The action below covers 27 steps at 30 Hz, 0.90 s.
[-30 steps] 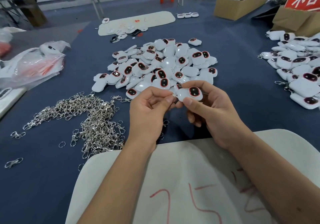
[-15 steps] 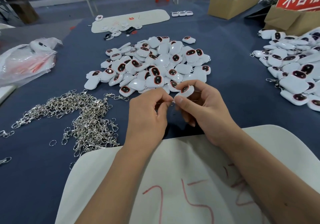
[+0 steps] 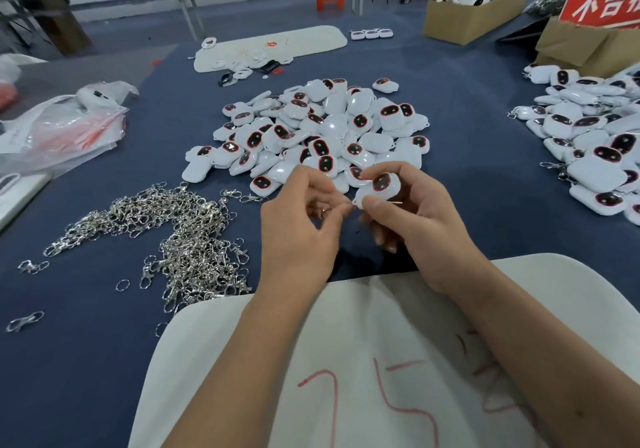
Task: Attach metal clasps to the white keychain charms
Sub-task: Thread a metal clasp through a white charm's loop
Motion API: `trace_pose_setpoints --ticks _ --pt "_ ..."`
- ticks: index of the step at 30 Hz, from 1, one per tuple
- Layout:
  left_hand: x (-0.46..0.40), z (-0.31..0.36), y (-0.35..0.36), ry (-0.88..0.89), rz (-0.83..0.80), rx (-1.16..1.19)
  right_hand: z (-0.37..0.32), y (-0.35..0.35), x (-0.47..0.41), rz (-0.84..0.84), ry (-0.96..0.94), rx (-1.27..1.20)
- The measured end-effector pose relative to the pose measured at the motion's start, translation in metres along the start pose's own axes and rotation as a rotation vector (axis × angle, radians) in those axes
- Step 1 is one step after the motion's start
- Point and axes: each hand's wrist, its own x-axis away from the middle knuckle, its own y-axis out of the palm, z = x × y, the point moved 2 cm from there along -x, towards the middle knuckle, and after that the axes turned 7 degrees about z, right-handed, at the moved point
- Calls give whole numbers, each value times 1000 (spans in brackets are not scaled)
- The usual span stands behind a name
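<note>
Nearest, a white foam sheet (image 3: pixel 346 361) marked 25 in red lies under both forearms. Above its far edge, the right hand (image 3: pixel 412 233) pinches a white charm (image 3: pixel 379 188), dark face up, while the left hand (image 3: pixel 298 233) pinches a small metal ring (image 3: pixel 327 209) beside it. To the left, loose metal clasps (image 3: pixel 180 239) spread over the blue worktop (image 3: pixel 467 170). Beyond the hands sits a heap of charms (image 3: pixel 311 136), with another pile (image 3: pixel 595 142) at right. Further left is a plastic bag (image 3: pixel 62 125). Farthest, an open cardboard box (image 3: pixel 474 14) holds white pieces beside a red sign (image 3: pixel 602 0).
</note>
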Motion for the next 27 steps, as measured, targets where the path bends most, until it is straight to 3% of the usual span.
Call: trace_pose_setpoints --ticks 4,9,12,20,27 --pt "-6 -10 -2 -237 -51 232 -1 -1 0 12 37 -108" --pt "-4 -10 2 -283 -232 378 -1 -4 -2 10 86 -199" --pt "-4 -11 5 -288 -224 429 -2 -2 -1 -13 89 -194" --pt "-3 -7 5 -309 -160 390 -2 -2 0 -20 80 -174" --pt "1 -2 6 -139 -65 201 -2 -2 1 -21 43 -136"
